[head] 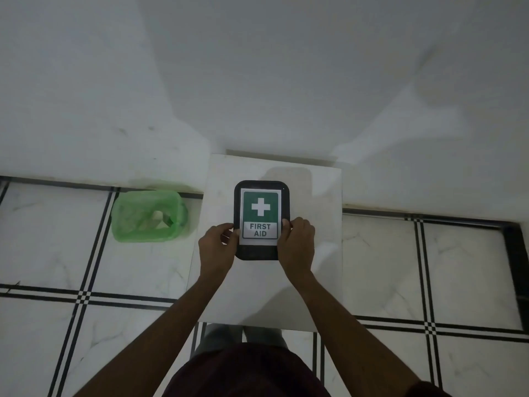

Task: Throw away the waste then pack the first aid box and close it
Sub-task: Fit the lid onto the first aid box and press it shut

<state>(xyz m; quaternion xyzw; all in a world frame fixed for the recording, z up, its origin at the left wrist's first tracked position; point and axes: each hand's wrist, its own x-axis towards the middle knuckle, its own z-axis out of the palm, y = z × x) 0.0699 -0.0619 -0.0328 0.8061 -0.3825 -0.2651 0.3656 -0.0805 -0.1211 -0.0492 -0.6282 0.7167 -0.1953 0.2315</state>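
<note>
A black first aid box [262, 190] with a green-and-white "FIRST AID" label lies shut, lid up, on a small white table [315, 239]. My left hand [217, 247] grips its left edge near the front, fingers curled onto the rim. On the opposite side my right hand [296, 243] holds the right edge, thumb on the lid. To the left, on the floor, stands a green bin [126, 224] lined with a green bag, with pale waste inside it.
The table stands against a white wall [257, 81]. White floor tiles with black stripes spread to both sides. My legs and dark clothing show below the table's front edge.
</note>
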